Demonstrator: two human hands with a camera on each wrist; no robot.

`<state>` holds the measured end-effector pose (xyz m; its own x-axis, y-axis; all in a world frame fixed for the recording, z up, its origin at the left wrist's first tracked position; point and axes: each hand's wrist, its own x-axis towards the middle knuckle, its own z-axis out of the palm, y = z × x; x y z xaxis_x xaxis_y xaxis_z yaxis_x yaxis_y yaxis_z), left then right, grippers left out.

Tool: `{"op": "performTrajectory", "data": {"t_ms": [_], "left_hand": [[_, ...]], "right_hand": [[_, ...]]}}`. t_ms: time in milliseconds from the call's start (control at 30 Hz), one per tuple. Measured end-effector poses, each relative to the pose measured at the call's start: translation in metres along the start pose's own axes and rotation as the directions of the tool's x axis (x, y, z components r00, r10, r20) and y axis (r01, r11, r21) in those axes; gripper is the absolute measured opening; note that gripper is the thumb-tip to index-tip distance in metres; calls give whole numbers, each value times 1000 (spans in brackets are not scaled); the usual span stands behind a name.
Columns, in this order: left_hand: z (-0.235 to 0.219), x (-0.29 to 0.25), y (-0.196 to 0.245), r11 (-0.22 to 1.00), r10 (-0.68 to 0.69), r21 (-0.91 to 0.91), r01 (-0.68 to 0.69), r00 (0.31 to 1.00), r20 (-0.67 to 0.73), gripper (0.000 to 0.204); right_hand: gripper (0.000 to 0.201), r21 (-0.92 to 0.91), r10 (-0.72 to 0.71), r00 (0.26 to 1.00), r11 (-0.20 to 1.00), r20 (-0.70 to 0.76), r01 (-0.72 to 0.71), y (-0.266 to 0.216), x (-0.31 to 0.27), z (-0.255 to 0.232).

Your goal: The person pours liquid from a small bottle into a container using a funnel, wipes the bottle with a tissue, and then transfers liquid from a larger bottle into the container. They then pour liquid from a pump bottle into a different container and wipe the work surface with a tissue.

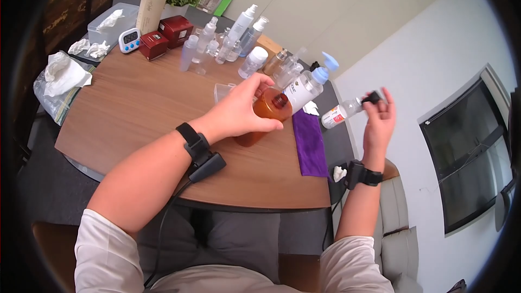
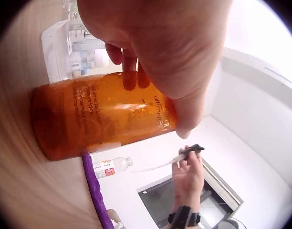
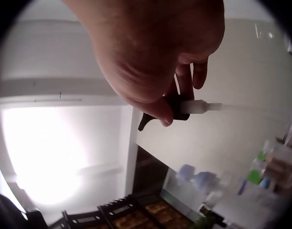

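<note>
My left hand [image 1: 230, 108] grips a see-through amber bottle [image 2: 103, 114] near its top, thumb on one side and fingers on the other. The bottle's threaded neck [image 1: 280, 100] is uncapped, and its base is at the wooden table. Raised off to the right, my right hand [image 1: 380, 125] pinches a black pump head [image 3: 178, 109] between thumb and fingers. A pale dip tube [image 2: 158, 166] hangs out from that pump, apart from the bottle. Just behind the amber bottle stands a clear bottle with a light blue pump [image 1: 305, 89].
A purple cloth [image 1: 310, 146] lies at the table's right side, near a small clear bottle with a red-and-white label [image 1: 334, 118]. Several clear bottles crowd the back around a white-capped jar [image 1: 253, 62]. Dark red boxes [image 1: 153, 45] and a timer [image 1: 129, 40] stand back left.
</note>
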<state>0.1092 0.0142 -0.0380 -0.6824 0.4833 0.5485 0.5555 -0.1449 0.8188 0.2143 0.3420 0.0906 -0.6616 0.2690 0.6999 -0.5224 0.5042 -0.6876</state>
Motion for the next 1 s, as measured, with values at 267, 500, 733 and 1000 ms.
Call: {"op": "performTrajectory", "data": {"t_ms": [267,500,733,1000], "left_hand": [[2,-1,-3,999,6,32,-6,1000,-26,87],[0,-1,-3,999,36,38,-35,999,-20,85],[-1,0,-3,998,52,28,-52,999,-1,85],[0,-2,-3,1000,22,-2,-22,1000,-2,86]], "right_hand": [[70,-664,389,888,735,246,-137,100,-10,1],[77,-785,555,806,585,203,-205,132,1,30],[81,-814,635,682,573,364,-98,140,7,28],[56,-773,272,897,624,348,111,136,29,24]]}}
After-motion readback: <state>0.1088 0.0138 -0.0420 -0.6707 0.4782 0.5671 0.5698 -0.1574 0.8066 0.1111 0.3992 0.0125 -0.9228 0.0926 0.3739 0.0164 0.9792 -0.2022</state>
